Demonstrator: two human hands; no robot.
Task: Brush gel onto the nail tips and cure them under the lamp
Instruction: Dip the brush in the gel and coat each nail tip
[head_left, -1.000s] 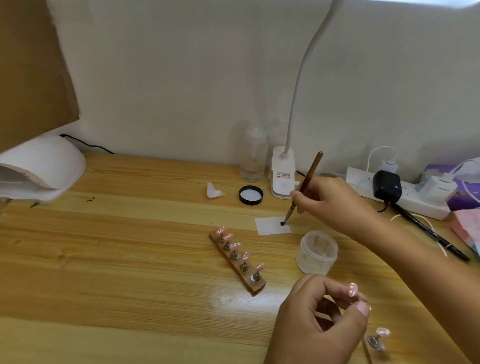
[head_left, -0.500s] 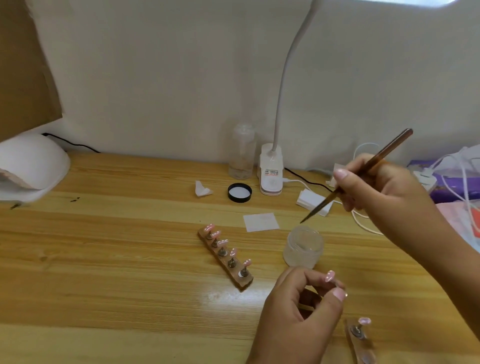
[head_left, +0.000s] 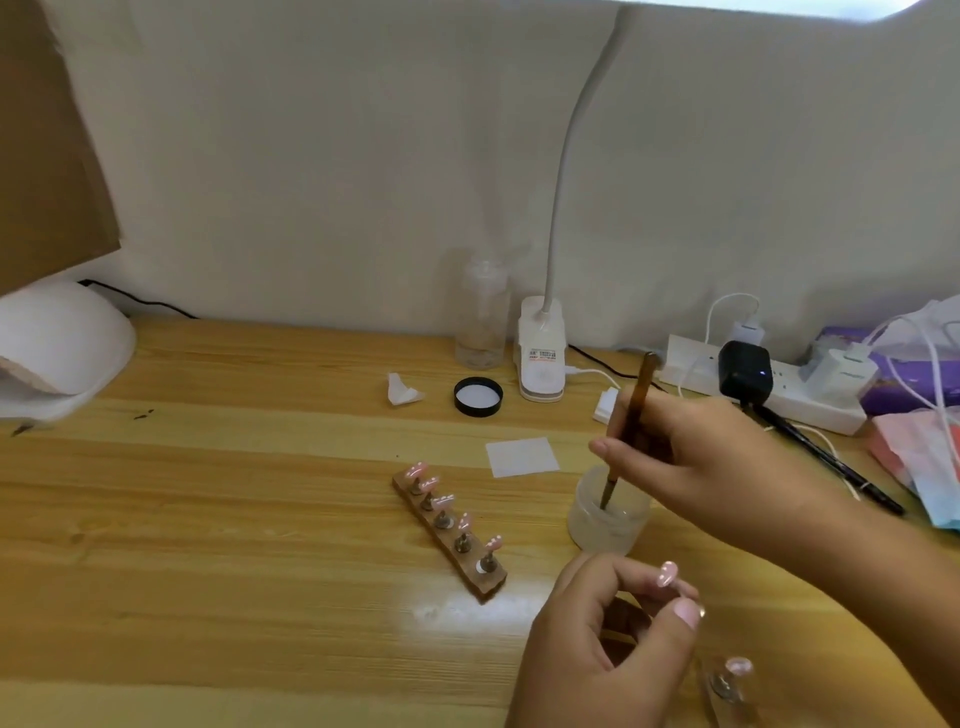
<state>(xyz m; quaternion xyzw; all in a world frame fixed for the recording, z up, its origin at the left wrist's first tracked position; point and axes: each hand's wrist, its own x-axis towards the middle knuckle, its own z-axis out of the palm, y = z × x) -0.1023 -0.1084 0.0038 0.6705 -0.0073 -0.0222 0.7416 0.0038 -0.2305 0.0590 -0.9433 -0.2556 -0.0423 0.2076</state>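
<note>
My right hand (head_left: 696, 462) grips a brown brush (head_left: 631, 415) and its tip dips into a small clear gel jar (head_left: 605, 525) on the wooden desk. My left hand (head_left: 597, 644) pinches a pink nail tip (head_left: 666, 573) between thumb and fingers, just in front of the jar. A wooden holder (head_left: 449, 530) with several pink nail tips on pegs lies left of the jar. A second holder with one pink tip (head_left: 737, 666) sits at the bottom right. The white curing lamp (head_left: 57, 348) stands at the far left.
A black jar lid (head_left: 478, 396), a clear bottle (head_left: 480, 322), a clip desk lamp base (head_left: 540, 353) and a white paper square (head_left: 522, 456) sit behind the jar. A power strip (head_left: 810, 400) with chargers, cables and a black pen (head_left: 826, 457) crowd the right.
My right hand lifted the brush off the white paper square, swung right, then lowered its tip into the gel jar. My left hand kept its pinch on the nail tip.
</note>
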